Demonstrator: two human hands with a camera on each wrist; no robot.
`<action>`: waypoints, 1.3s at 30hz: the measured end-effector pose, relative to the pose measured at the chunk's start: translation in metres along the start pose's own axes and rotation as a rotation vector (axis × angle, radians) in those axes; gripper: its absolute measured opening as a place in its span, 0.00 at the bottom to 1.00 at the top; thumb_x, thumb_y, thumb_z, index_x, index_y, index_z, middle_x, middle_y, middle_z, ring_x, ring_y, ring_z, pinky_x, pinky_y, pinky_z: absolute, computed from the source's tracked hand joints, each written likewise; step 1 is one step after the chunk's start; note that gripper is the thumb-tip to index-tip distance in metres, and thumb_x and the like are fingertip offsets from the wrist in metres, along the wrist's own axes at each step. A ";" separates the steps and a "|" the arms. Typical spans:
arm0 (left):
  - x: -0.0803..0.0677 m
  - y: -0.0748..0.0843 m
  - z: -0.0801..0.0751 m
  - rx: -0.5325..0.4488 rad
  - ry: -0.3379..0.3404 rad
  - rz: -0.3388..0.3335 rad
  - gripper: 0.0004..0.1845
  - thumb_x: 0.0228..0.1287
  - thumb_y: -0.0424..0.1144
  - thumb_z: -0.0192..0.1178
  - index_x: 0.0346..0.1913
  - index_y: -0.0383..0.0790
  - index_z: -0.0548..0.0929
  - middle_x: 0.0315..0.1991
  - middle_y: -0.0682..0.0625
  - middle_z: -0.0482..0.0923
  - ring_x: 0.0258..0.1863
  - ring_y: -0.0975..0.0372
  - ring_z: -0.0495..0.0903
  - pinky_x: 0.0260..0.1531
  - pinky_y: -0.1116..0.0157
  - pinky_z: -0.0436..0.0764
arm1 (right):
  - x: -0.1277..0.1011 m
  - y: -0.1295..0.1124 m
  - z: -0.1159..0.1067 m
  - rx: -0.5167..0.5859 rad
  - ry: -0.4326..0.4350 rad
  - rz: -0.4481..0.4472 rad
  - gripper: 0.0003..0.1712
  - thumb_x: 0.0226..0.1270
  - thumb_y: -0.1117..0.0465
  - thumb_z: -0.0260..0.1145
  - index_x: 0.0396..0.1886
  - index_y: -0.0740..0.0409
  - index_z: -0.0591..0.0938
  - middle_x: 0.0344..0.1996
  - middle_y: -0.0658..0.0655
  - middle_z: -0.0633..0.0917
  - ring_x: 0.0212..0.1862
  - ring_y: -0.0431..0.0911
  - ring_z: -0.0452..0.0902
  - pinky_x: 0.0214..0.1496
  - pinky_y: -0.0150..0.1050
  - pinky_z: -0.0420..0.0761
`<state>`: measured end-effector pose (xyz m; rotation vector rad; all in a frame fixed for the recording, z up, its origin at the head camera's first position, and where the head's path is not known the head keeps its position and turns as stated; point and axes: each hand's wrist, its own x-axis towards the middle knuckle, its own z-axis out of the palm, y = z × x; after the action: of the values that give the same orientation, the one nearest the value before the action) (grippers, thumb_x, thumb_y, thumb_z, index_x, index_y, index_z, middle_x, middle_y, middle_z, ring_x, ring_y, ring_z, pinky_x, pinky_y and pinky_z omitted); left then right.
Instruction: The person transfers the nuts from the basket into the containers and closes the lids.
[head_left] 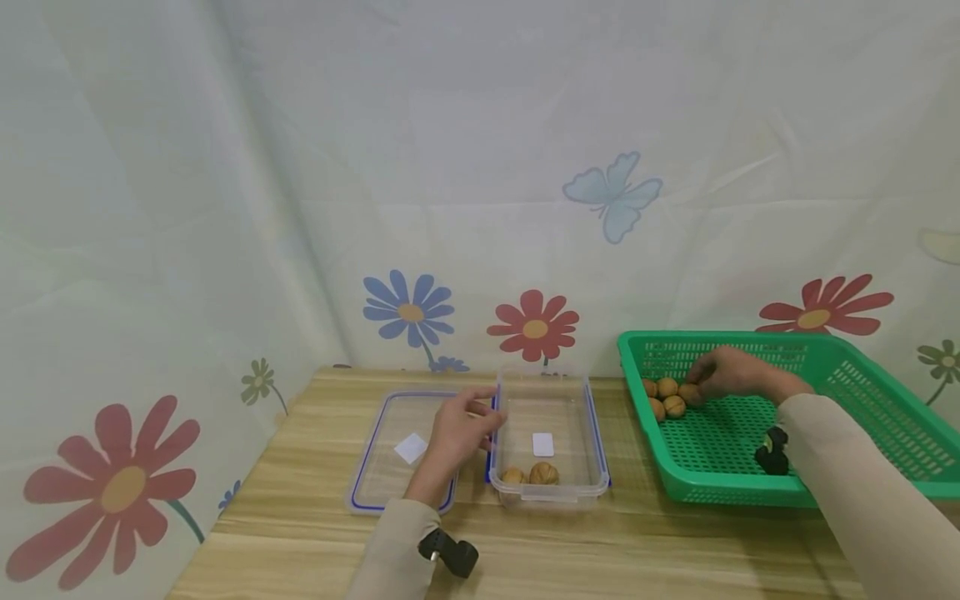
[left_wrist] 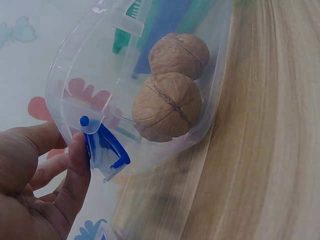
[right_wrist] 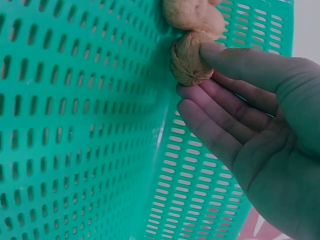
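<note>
In the head view, a clear lidless food container (head_left: 596,433) has two walnuts (head_left: 543,474) at its near end. My left hand (head_left: 459,429) holds its left rim, thumb and fingers at the side latch (left_wrist: 107,150) with the blue strip. Over in the green basket (head_left: 667,479), my right hand (head_left: 727,372) pinches a walnut (right_wrist: 191,60) between thumb and fingers. That walnut sits right beside several other walnuts (head_left: 667,387) gathered at the basket's left side.
The container's lid (head_left: 375,492), edged with a blue seal, lies on the wooden table (head_left: 285,508) left of the container, partly behind my left hand. A white curtain (head_left: 465,167) printed with flowers and a butterfly hangs behind the table.
</note>
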<state>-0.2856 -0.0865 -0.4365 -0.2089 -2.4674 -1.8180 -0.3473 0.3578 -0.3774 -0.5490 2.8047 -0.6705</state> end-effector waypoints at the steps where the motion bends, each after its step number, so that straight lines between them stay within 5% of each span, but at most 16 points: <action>1: 0.000 0.000 0.000 0.000 0.000 0.000 0.23 0.70 0.30 0.70 0.66 0.33 0.82 0.42 0.40 0.83 0.22 0.60 0.83 0.25 0.62 0.91 | -0.001 0.000 -0.001 0.009 0.003 0.002 0.17 0.71 0.67 0.70 0.53 0.76 0.85 0.46 0.67 0.87 0.46 0.59 0.85 0.45 0.56 0.90; 17: 0.001 -0.001 -0.001 -0.004 -0.001 0.013 0.23 0.69 0.29 0.70 0.66 0.32 0.82 0.42 0.40 0.84 0.20 0.60 0.82 0.24 0.61 0.90 | -0.016 -0.026 -0.018 0.037 0.151 -0.071 0.22 0.77 0.62 0.69 0.60 0.76 0.83 0.54 0.72 0.86 0.58 0.72 0.79 0.54 0.64 0.86; 35: 0.002 -0.002 0.000 -0.008 -0.002 0.012 0.23 0.70 0.30 0.70 0.66 0.33 0.83 0.41 0.40 0.83 0.20 0.60 0.82 0.26 0.58 0.91 | -0.033 -0.107 -0.036 0.043 0.250 -0.153 0.22 0.77 0.53 0.72 0.62 0.62 0.85 0.56 0.62 0.88 0.57 0.59 0.85 0.57 0.62 0.86; 39: 0.001 -0.001 0.000 -0.004 0.004 0.008 0.23 0.69 0.30 0.70 0.66 0.33 0.83 0.41 0.40 0.83 0.20 0.61 0.82 0.25 0.58 0.91 | -0.041 -0.126 -0.033 0.046 0.279 -0.170 0.22 0.76 0.53 0.73 0.62 0.60 0.86 0.54 0.58 0.88 0.55 0.55 0.86 0.56 0.55 0.87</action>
<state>-0.2866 -0.0872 -0.4374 -0.2145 -2.4571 -1.8184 -0.2811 0.2829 -0.2847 -0.7449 3.0124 -0.9072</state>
